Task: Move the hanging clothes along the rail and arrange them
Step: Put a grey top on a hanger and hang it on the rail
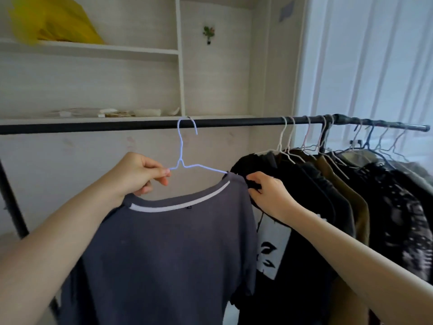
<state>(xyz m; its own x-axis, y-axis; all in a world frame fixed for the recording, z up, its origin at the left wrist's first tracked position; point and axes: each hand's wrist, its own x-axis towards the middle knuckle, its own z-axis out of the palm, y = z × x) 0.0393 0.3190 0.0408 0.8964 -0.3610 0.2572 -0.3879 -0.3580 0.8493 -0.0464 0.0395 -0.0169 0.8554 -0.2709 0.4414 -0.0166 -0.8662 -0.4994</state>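
A dark grey T-shirt with a white neck band hangs on a pale blue wire hanger, whose hook sits over the black rail. My left hand pinches the hanger's left arm just above the collar. At the shirt's right shoulder my right hand grips dark fabric; whether it belongs to this shirt or the neighbouring black garment I cannot tell. Several more clothes, among them a brown one and a patterned black one, hang bunched on wire hangers at the rail's right end.
White shelves stand behind the rail, with a yellow bag on top and small items on a lower shelf. A pale curtain hangs at the right. The rack's dark upright slants at the left. The rail's left stretch carries no hangers.
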